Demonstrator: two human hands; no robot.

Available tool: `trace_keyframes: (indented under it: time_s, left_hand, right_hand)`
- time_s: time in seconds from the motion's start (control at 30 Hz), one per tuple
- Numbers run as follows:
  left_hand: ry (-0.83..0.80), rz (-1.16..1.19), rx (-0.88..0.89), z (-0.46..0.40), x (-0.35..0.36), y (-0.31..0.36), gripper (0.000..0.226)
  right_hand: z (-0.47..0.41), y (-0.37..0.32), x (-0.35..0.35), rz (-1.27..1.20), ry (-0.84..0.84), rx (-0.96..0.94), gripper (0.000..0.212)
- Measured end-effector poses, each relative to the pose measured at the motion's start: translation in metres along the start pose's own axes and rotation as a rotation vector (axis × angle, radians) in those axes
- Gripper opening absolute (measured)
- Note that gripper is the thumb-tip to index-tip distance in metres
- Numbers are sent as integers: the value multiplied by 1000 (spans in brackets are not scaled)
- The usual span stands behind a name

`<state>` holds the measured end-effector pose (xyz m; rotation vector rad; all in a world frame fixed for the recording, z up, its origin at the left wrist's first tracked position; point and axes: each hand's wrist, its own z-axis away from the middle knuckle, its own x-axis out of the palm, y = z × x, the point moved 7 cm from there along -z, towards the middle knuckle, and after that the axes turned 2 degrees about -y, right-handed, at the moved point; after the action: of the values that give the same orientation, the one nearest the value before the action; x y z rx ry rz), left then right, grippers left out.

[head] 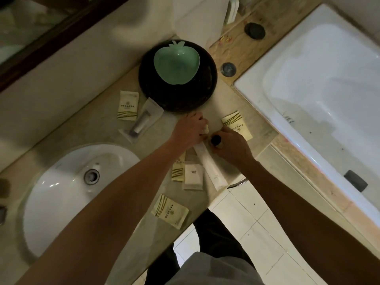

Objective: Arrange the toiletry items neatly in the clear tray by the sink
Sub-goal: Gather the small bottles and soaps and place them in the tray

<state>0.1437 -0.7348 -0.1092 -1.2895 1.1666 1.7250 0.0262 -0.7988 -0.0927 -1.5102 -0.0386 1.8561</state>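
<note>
My left hand [190, 129] is closed around a small pale item [206, 128] on the counter, just below the black round tray [209, 87]. My right hand [232, 146] grips a small bottle with a black cap [217, 140]. Between and below the hands lies a long white packet [212, 170]. Cream sachets with gold stripes lie at the upper left [128, 105], upper right [236, 124], under my left wrist [178, 169] and near the counter's front edge [170, 211]. A white square packet [193, 175] and a clear bag holding a small tube [144, 121] also lie on the counter.
A green apple-shaped dish [176, 65] rests in the black tray. The white sink [61, 192] is at the lower left, a white bathtub [320, 83] at the right. A white dispenser bottle [232, 9] stands at the back. White floor tiles show below the counter edge.
</note>
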Motion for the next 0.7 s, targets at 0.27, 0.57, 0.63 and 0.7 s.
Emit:
trace_keyframes:
  time_s: [0.27,0.57,0.63,0.7]
  left_hand:
    - [131,53,-362,115,-60,-62,52]
    - [137,131,-869,489,-92,-182,47]
    - [121,130,-960,565,-90,-200,48]
    - [120,103,-1035,638,-87,-217,48]
  right_hand:
    - [19,-99,18,33,58,-174,27]
    - [134,-389,187,143,-147,-641,27]
    - [167,-447,223,160,-176,-716,25]
    - [200,-503,261,209,-209,-802,23]
